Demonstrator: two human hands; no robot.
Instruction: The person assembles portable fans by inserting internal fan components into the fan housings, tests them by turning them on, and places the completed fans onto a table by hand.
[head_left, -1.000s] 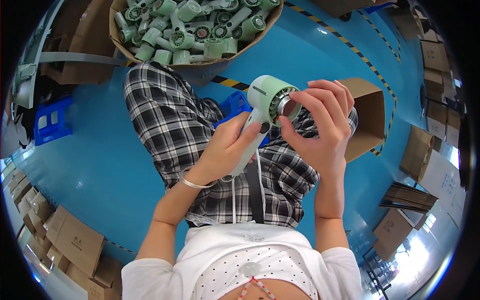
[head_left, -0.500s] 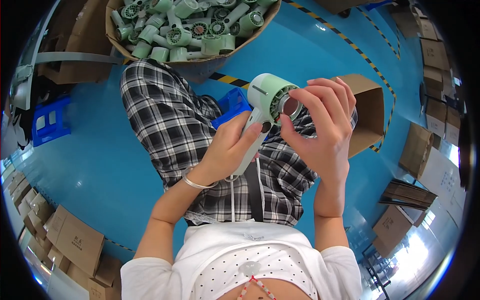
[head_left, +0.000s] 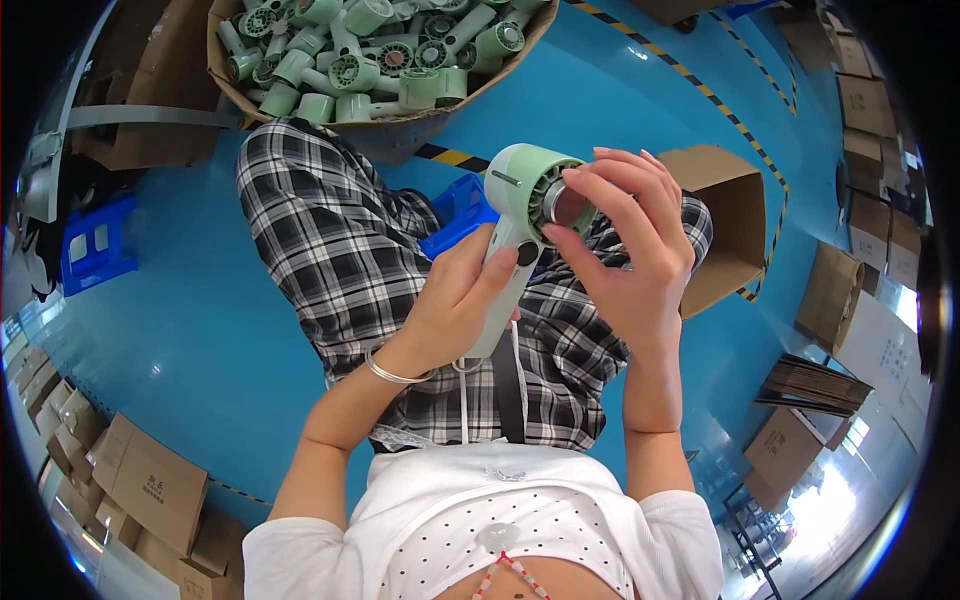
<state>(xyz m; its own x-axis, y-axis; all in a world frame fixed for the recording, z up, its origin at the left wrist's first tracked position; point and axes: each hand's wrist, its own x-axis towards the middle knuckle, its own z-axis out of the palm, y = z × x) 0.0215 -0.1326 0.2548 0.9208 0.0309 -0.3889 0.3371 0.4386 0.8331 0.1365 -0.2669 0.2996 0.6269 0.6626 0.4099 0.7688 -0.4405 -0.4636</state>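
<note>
A handheld fan (head_left: 507,190) with a pale green round head and a whitish handle is held above my lap. My left hand (head_left: 455,297) is wrapped round its handle, the thumb lying near a dark round button. My right hand (head_left: 638,240) has its thumb and index finger pinched on a silver-rimmed round disc (head_left: 566,205) at the vented face of the fan head; the disc's middle looks brownish. Whether the disc is fixed to the fan or loose, I cannot tell. The other fingers of my right hand are raised and curved.
A large cardboard box (head_left: 395,132) full of similar green and white fans stands beyond my knees. An open carton (head_left: 725,225) sits to the right, beside my knee. Blue plastic stools (head_left: 97,243) stand left and between my legs. Stacked cartons (head_left: 150,470) line both sides.
Both hands and the fan have shifted slightly to the left. The fan head has turned a little, and the right fingers stay pinched on the disc.
</note>
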